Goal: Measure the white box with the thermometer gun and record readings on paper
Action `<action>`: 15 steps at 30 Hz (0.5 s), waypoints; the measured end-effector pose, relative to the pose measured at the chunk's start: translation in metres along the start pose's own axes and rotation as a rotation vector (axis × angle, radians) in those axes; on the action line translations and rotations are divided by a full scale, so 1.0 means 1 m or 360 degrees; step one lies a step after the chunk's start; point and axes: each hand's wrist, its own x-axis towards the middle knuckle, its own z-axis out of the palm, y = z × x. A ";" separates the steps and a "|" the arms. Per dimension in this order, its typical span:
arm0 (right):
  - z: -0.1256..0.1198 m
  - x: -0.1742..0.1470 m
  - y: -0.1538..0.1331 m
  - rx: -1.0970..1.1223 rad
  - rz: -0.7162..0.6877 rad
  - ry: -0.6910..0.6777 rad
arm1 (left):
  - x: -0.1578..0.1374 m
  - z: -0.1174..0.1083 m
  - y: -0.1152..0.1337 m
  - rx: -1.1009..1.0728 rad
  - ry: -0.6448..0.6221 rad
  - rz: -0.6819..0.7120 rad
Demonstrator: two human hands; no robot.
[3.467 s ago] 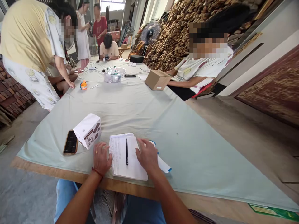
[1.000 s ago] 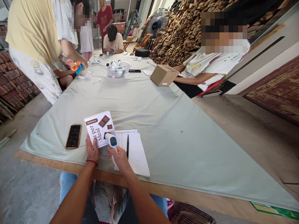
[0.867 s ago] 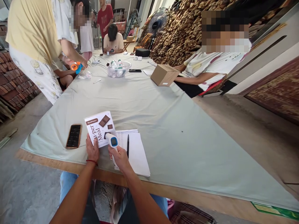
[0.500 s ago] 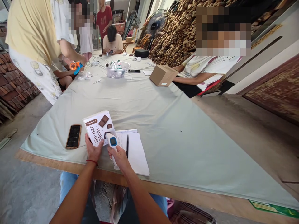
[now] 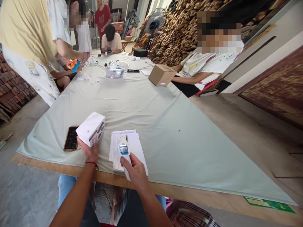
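In my left hand (image 5: 89, 151) is a white printed box (image 5: 91, 128), gripped at its lower end and turned so that a plain white side faces up. Brown pictures show on its right side. My right hand (image 5: 135, 168) is wrapped round the handle of a white infrared thermometer (image 5: 124, 148) with a blue-rimmed screen. The thermometer is over a stack of paper sheets (image 5: 139, 148) and partly covers a pen. Just left of the box lies a smartphone (image 5: 71, 138) in an orange-brown case, partly hidden by the box.
A pale cloth (image 5: 180, 151) covers the table. Farther back stand a clear plastic basin (image 5: 115, 73) with bottles and a cardboard box (image 5: 162, 75) by a seated person. At the left, a standing person holds an orange and blue tape dispenser (image 5: 73, 65). Others sit and stand behind.
My left hand has turned the box, so its printed front no longer faces me. My right hand has moved the thermometer right, away from the box and over the papers.
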 end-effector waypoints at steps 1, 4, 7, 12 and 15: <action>-0.007 -0.004 -0.001 -0.0020 -0.0017 0.0071 | 0.000 0.000 0.000 0.0017 0.0008 -0.0006; -0.028 -0.014 -0.005 -0.0071 -0.0041 0.0268 | 0.001 0.002 0.001 0.0030 0.0002 -0.0044; -0.048 -0.021 -0.007 -0.0087 -0.0051 0.0422 | 0.003 0.004 0.002 0.0062 -0.0012 -0.0098; -0.073 -0.024 -0.003 -0.0089 -0.0111 0.0591 | 0.006 0.007 0.004 0.0046 0.0003 -0.0125; -0.084 -0.015 0.008 -0.0141 -0.0108 0.0591 | 0.010 0.007 0.002 0.0018 0.0007 -0.0101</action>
